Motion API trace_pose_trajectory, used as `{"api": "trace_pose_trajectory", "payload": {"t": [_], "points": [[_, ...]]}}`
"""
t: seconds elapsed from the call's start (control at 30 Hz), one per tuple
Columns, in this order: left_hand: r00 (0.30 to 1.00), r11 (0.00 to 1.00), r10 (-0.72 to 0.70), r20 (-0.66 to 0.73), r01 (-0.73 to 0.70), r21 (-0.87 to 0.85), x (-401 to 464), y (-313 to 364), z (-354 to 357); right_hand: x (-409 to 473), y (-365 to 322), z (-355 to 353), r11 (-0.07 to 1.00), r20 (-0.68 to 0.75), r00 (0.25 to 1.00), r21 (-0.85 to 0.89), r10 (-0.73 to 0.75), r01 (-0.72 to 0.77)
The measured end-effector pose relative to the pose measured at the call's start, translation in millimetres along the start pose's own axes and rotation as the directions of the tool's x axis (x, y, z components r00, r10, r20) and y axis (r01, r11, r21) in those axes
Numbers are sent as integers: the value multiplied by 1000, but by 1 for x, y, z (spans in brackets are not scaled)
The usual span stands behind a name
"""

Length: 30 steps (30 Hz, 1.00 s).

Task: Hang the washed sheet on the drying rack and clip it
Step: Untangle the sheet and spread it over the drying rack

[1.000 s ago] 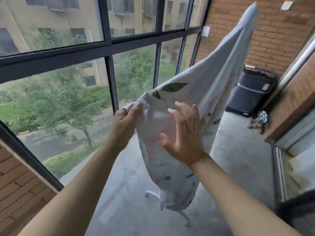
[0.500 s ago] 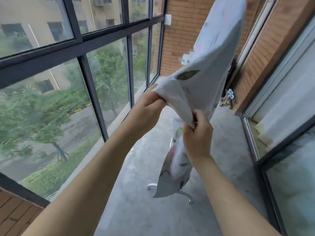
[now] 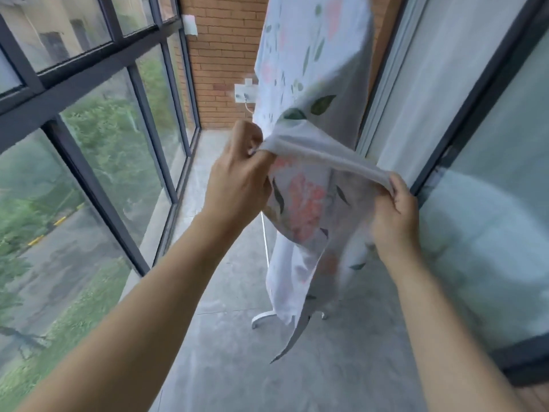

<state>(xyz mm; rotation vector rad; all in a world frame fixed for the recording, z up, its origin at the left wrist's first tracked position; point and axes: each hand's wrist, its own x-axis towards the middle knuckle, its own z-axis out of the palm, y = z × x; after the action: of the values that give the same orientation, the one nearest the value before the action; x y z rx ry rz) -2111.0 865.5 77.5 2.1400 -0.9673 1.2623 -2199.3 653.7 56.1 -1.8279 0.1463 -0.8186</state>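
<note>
Floral sheet, hung from above and trailing toward the floor: left hand (image 3: 237, 179) pinches its hem at the higher end, the sheet (image 3: 309, 84) stretches rightward and slightly down to the right hand (image 3: 392, 215), likewise pinching, drying rack (image 3: 264, 233) directly beyond.

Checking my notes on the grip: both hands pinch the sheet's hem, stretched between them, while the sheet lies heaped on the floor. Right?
Not quite. The head view shows the sheet hanging from above, not heaped on the floor. Left hand and right hand do pinch the hem.

Floral sheet (image 3: 309, 84) draped, hem stretched
</note>
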Motion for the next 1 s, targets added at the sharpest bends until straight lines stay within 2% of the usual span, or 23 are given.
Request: {"api": "trace_pose_trajectory", "payload": {"t": [0.03,0.07,0.1,0.13,0.17,0.2,0.3,0.33,0.37,0.4,0.47,0.5,0.53,0.6,0.67,0.73,0.8,0.87,0.93,1.0], "points": [[1000,984,13,15,-10,-180,-11,1,-9,-15,-7,2,994,-162,983,79,86,-74],[998,939,-61,17,63,-337,-16,7,-13,-13,-10,2,977,-267,947,162,179,-140],[977,860,-209,41,203,-469,-19,16,-17,-14,-12,1,964,-307,922,193,237,-183],[935,740,-340,96,330,-586,-14,25,-22,-19,-15,-2,969,-304,923,140,238,-204],[895,613,-412,169,410,-675,-4,33,-28,-22,-16,-4,980,-280,939,31,199,-198],[870,488,-427,247,452,-746,7,45,-34,-28,-16,-7,983,-231,963,-88,136,-160],[838,154,-356,414,489,-858,41,69,-44,-37,-26,-12,941,-80,995,-336,-59,29],[838,87,-305,453,499,-862,51,78,-47,-33,-35,-16,915,-74,987,-391,-139,100],[844,104,-250,474,510,-854,56,82,-48,-27,-44,-15,893,-87,977,-428,-197,142],[862,217,-196,468,504,-836,58,86,-47,-19,-54,-16,893,-129,964,-422,-233,160],[886,601,-113,450,422,-679,56,91,-41,-7,-76,-21,937,-244,939,-308,-244,164],[880,763,-159,447,396,-510,51,89,-32,-3,-85,-23,961,-302,928,-234,-217,148],[869,843,-260,421,417,-340,44,85,-21,1,-89,-23,979,-344,922,-158,-177,129],[813,828,-472,341,542,-146,26,75,-2,5,-96,-21,990,-382,915,-100,-127,96],[740,764,-593,319,641,-66,9,58,14,7,-99,-22,999,-426,904,10,-28,35],[664,687,-647,373,721,-91,1,36,20,12,-98,-30,985,-504,856,171,114,-30],[625,596,-664,410,774,-214,2,22,15,21,-94,-39,957,-523,821,277,228,-89],[668,573,-597,444,742,-348,10,33,3,28,-84,-42,906,-477,807,390,350,-162],[745,622,-406,529,649,-437,19,74,-10,32,-72,-45,862,-419,784,425,458,-276],[785,649,-270,558,576,-496,16,120,-18,33,-65,-50,818,-365,756,434,543,-377]]}}
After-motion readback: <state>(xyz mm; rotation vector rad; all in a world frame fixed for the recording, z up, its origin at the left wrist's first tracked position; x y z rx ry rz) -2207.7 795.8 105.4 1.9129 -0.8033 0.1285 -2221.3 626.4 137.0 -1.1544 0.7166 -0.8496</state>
